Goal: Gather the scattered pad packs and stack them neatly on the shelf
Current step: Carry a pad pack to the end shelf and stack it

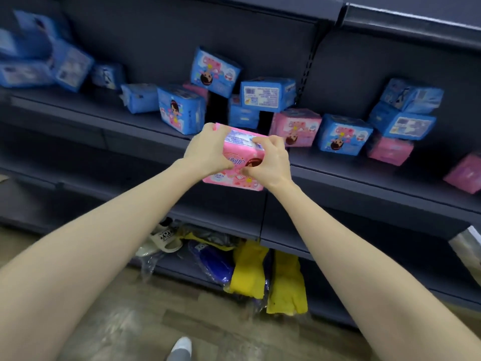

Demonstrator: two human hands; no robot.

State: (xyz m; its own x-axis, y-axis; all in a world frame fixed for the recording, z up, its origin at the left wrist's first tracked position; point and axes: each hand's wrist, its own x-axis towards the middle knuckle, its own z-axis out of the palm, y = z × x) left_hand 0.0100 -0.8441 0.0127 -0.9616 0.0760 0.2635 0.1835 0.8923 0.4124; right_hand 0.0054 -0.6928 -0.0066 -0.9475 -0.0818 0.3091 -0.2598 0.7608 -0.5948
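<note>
Both bare forearms reach forward, and the left hand (208, 149) and right hand (270, 162) grip a pink pad pack (237, 155) between them, each with fingers curled over its top edge and thumb pressed to its printed front. The pack is held in the air, tilted, just before the front edge of the dark shelf (104, 110). Below, a grey shoe tip (182, 346) stands on the floor, and yellow rubber gloves (286, 285) and a white slipper (166, 238) lie on the bottom shelf. Farther back, blue pad packs (182, 110) and pink pad packs (295, 127) lie scattered and loosely piled along the shelf
</note>
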